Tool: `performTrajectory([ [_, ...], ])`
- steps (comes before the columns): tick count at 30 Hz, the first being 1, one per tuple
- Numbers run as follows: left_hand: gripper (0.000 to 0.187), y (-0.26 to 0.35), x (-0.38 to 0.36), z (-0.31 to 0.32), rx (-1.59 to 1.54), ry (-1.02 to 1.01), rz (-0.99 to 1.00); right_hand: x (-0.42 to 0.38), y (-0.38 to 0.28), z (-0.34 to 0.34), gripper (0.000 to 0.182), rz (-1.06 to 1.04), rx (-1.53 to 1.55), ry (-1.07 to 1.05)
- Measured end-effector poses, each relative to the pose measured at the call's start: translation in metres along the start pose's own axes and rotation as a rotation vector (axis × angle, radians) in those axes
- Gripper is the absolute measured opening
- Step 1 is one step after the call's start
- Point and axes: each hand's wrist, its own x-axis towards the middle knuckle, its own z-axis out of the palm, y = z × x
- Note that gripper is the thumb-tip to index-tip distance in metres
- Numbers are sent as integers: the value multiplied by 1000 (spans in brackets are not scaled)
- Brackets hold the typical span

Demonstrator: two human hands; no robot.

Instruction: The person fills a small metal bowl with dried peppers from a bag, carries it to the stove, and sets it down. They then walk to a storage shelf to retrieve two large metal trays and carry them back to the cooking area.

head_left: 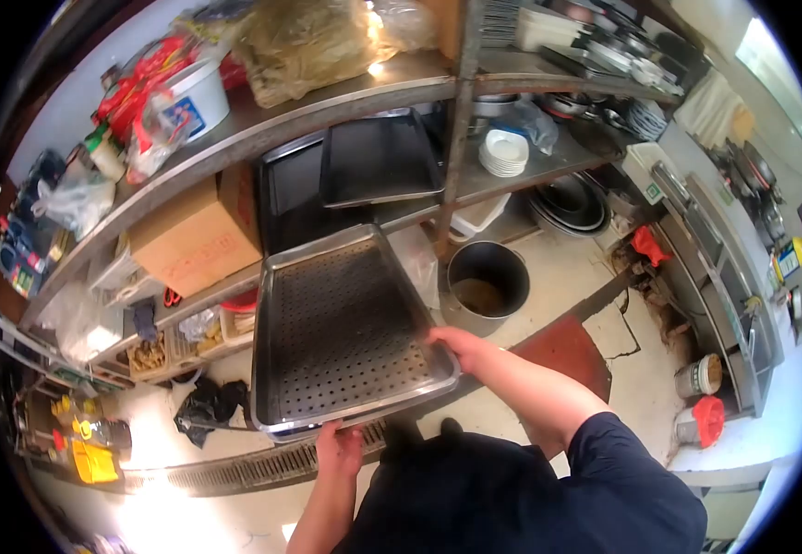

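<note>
A large perforated metal tray [336, 323] spans the space before me, its far end close to the shelf. My left hand [339, 447] grips its near edge from below, fingertips tucked under the rim. On the right side, my right hand [452, 342] is closed round the tray's edge, its thumb side at the rim. A second rim shows just under the near edge of the tray. Beyond it, dark baking trays [380, 159] lie on the middle shelf, one resting over another.
A cardboard box [199, 235] sits left of the trays on the metal shelf [318, 106]. A deep metal pot [487, 286] stands on the floor to the right, near a stack of white bowls [504, 152]. A floor drain grate [262, 464] runs near my feet.
</note>
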Motion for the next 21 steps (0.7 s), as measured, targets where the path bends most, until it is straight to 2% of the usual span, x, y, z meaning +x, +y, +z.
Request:
performTrajectory([
  [3, 25, 6, 1, -13, 60, -112, -17, 37, 13, -24, 7, -131, -80, 2],
  [5, 24, 8, -2, -11, 82, -176, -42, 26, 11, -11, 4, -170, -93, 67],
  [7, 26, 8, -10, -2, 110, -226, -48, 31, 12, -11, 2, -271, -269, 61],
  [8, 32, 9, -6, -3, 108, -82, -71, 29, 14, -8, 3, -287, -302, 49],
  [11, 34, 13, -6, 18, 151, 5, -65, 44, 36, -10, 9, -368, -272, 31],
  [12, 33, 16, 24, -17, 113, -62, -59, 40, 40, -7, 9, -378, -260, 39],
  [13, 33, 18, 27, -18, 125, -67, -67, 30, 45, -1, 20, -372, -277, 30],
  [14, 33, 18, 27, -17, 90, -30, 9, 23, 50, 4, 31, -365, -295, 20],
  [16, 39, 15, 14, -5, 62, 42, 123, 20, 65, 3, 36, -337, -255, 2],
  [17, 39, 17, 14, -11, 77, 35, 116, 19, 73, 2, 41, -308, -223, -16],
  [19, 36, 23, 13, -53, 156, -30, 84, 19, 96, -3, 45, -341, -243, -40],
  [20, 42, 21, 8, -84, 327, -180, 309, 20, 106, -5, 49, -369, -276, -71],
  [21, 50, 18, 8, -100, 491, -341, 531, 13, 115, 6, 49, -279, -226, -70],
])
